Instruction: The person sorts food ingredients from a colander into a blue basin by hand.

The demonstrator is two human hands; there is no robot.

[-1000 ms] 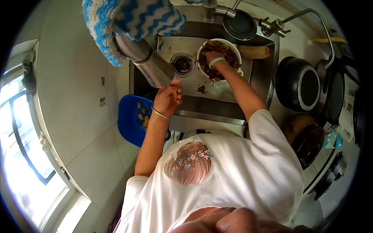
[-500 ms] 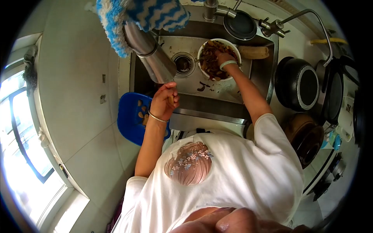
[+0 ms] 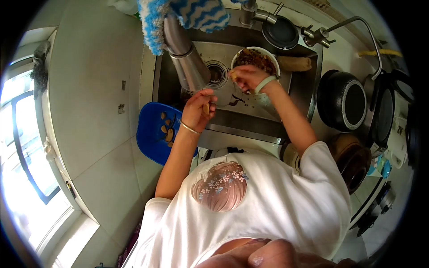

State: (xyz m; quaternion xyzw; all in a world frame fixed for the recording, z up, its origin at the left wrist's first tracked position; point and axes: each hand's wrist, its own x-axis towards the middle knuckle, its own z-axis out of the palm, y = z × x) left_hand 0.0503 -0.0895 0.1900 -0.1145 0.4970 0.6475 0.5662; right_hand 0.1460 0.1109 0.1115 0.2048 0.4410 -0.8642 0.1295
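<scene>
Near the front left of the sink, my left hand (image 3: 199, 108) is closed around a small tan piece (image 3: 206, 108) whose kind I cannot make out. My right hand (image 3: 248, 79) is closed in a pinch on a small yellowish piece (image 3: 234, 76), in front of the white bowl (image 3: 278, 67). Brown and reddish bits, possibly food scraps or herbs, fill this bowl, and the hand covers part of it. Beside my left forearm stands a blue basin (image 3: 145, 129) with several tan pieces (image 3: 169, 134) in it.
A metal faucet (image 3: 190, 67) reaches over the sink (image 3: 281, 111), with a blue-and-white fluffy cloth (image 3: 201, 13) draped on it. A tan log-shaped thing (image 3: 294, 64) lies by the bowl. Dark pots (image 3: 344, 100) stand at the right; a small black pan (image 3: 280, 33) leans behind.
My right hand has come out of the bowl and moved left towards my left hand, now with a yellowish piece. My left hand keeps its tan piece. The view has shifted slightly.
</scene>
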